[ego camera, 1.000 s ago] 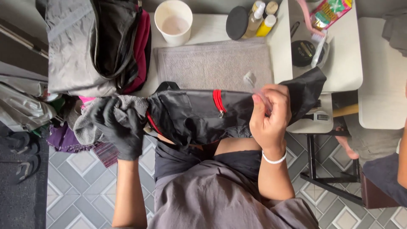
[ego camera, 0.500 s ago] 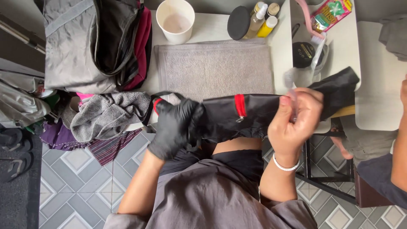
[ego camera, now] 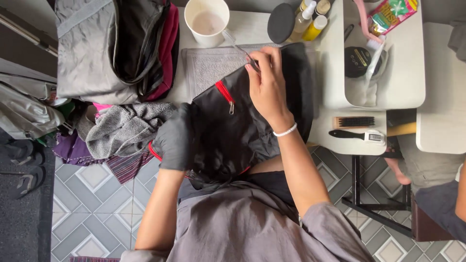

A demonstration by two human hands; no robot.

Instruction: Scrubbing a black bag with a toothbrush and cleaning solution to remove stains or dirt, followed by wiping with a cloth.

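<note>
A black bag (ego camera: 233, 131) with a red zipper lies across my lap and the edge of the white table (ego camera: 340, 97). My left hand (ego camera: 175, 138), in a black glove, grips the bag's lower left side. Bare, with a white bracelet at the wrist, my right hand (ego camera: 267, 82) rests on the bag's upper part. It pinches a thin clear tool whose end points toward the white cup (ego camera: 208, 22). A grey towel (ego camera: 213, 65) lies on the table under the bag.
A grey-and-black backpack (ego camera: 107, 48) sits at the left, with a grey cloth (ego camera: 124, 128) below it. Bottles (ego camera: 310, 17), a black round lid (ego camera: 281, 22), a white tray (ego camera: 388, 73) with a tin, and a black brush (ego camera: 354, 128) are on the right. Another person's leg (ego camera: 427, 165) is at far right.
The bag has swung from a horizontal stretch to lie up onto the towel. My right hand moved left and up onto it; my left hand shifted to its lower left edge.
</note>
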